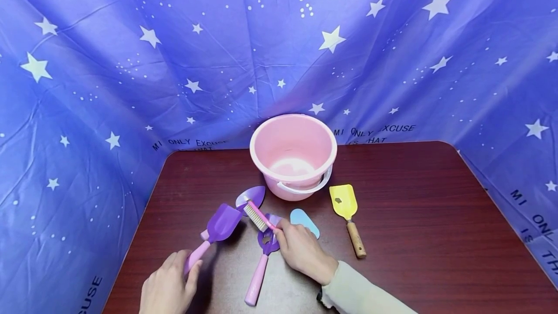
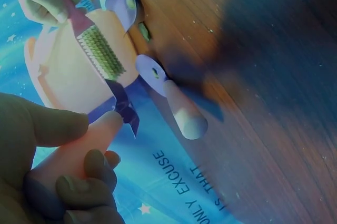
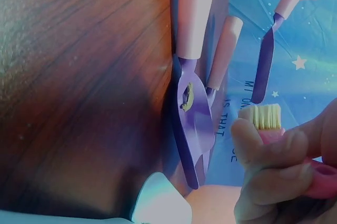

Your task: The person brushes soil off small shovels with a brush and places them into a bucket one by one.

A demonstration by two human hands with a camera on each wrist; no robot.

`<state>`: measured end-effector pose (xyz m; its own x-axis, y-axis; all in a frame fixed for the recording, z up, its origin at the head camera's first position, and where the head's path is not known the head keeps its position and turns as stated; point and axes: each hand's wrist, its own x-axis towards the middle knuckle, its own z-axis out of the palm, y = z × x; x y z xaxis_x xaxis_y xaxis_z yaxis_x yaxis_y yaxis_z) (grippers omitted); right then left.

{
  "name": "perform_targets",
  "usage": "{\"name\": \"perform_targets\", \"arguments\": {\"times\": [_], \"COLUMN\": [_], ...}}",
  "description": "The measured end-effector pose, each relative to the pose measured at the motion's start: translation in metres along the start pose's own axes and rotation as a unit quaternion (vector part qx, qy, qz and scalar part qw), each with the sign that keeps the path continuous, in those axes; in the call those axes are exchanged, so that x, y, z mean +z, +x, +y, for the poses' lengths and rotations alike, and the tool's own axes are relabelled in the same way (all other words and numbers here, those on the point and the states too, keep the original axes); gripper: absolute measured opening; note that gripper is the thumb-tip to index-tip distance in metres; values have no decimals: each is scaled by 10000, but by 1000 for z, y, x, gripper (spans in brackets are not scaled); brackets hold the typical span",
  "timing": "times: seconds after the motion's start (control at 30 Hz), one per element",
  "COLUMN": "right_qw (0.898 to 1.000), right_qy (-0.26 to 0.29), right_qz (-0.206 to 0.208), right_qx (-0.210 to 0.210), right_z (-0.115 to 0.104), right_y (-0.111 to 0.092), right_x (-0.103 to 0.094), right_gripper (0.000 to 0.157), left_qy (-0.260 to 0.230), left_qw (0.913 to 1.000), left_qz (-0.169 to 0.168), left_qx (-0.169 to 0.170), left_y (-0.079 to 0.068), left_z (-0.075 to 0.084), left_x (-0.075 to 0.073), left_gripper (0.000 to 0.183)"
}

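My left hand (image 1: 167,282) grips the pink handle of a small purple garden shovel (image 1: 224,222), its flat blade raised over the table. In my right hand (image 1: 305,251) is a pink brush (image 1: 256,215) with pale bristles, pinched by its handle; the left wrist view shows the bristles (image 2: 100,52) close to the shovel blade. Below the brush lies a purple trowel (image 1: 257,280) with a pink handle and a brown-green bit on its blade. A second purple trowel (image 1: 258,195) lies behind, partly hidden by the shovel and brush.
A pink bucket (image 1: 293,178) with a white handle stands at the back of the dark wooden table (image 1: 414,217). A light blue rounded piece (image 1: 302,218) lies beyond my right hand. To the right is a yellow shovel (image 1: 345,201) with a wooden handle. Blue starry cloth (image 1: 218,62) hangs behind.
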<state>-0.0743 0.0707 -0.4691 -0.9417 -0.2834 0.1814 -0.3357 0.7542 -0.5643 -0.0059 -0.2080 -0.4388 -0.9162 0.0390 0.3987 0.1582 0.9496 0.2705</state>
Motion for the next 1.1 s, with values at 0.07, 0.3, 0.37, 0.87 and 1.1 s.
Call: {"name": "perform_targets", "arguments": {"times": [0.07,0.3,0.37,0.87,1.1], "right_qw": [10000,9995,9987,9921,9884], "right_qy": [29,-174,-245,-156,322], "right_qz": [1,-260,-411,-998,-1079], "right_qx": [-10,-109,-177,-743,-1023], "right_z": [0,-3,-5,-18,-19], "right_y": [0,-2,-3,-13,-14], "right_x": [0,3,5,14,15], "right_gripper": [13,21,23,19,18], "left_qy": [-11,-88,-120,-268,-374], "left_qw": [10000,9998,9998,9993,9988], "left_qz": [41,150,165,131,182], "left_qx": [-22,3,30,213,274], "left_y": [0,0,0,0,1], "left_z": [0,1,1,11,13], "left_x": [0,1,2,7,8], "left_gripper": [25,23,23,21,21]}}
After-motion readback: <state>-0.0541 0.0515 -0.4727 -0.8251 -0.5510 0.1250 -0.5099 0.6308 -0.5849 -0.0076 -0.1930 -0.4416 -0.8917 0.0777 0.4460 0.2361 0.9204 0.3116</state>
